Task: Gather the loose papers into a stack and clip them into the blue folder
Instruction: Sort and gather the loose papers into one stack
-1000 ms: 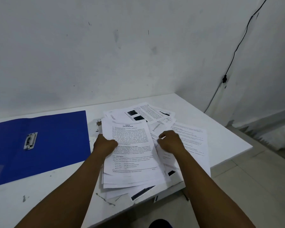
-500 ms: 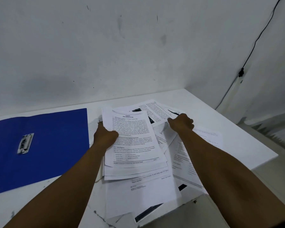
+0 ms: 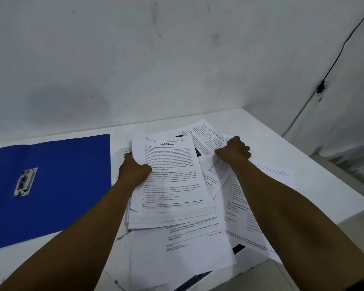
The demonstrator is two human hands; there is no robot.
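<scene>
White table [image 3: 303,156] fills the lower frame under a scuffed grey wall [image 3: 135,59]; a black cable [image 3: 343,47] runs down the upper right; the folder [image 3: 61,185] lies open at left, its metal clip [image 3: 25,182] facing up; loose papers [image 3: 177,244] sprawl at centre; the left hand [image 3: 133,172] grips a sheaf by its left edge; the right hand [image 3: 234,152], fingers curled, clutches sheets further right.
</scene>
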